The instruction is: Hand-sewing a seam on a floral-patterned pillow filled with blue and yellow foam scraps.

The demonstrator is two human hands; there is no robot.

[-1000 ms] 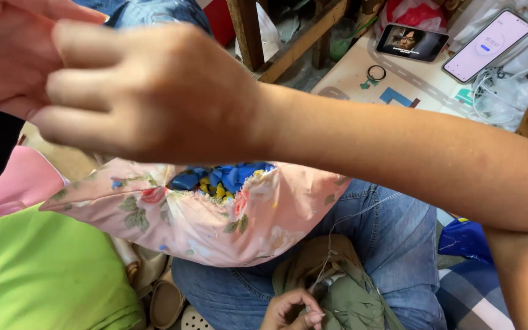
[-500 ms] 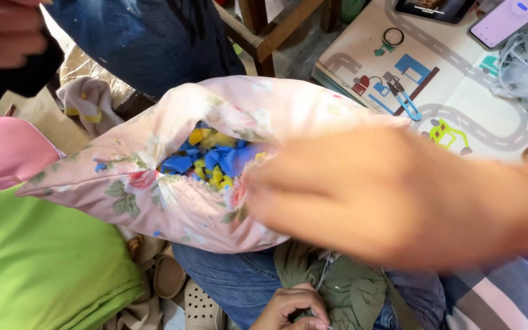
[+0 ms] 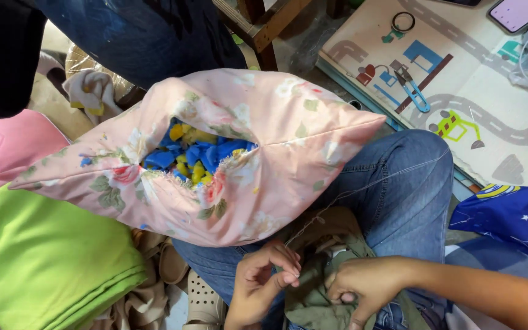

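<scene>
Fingers of the left hand were pinched together at the near edge, tips closed on a pale thread that ran up and right across the knee. Just beside it, the right hand pressed down with its fingers curled into an olive-green cloth bunched in the lap; whether it truly gripped the cloth, I could not tell. Blue jeans filled the space behind both hands. Resting on the lap just beyond, a pink floral pillow cover lay tilted, its seam gaping open on the left side, and blue and yellow foam scraps showed inside. To the near left sat a lime-green fabric, with a pink cloth just behind it. Farther right, a play mat with printed roads lay flat on the floor, blue-handled snips upon it.
</scene>
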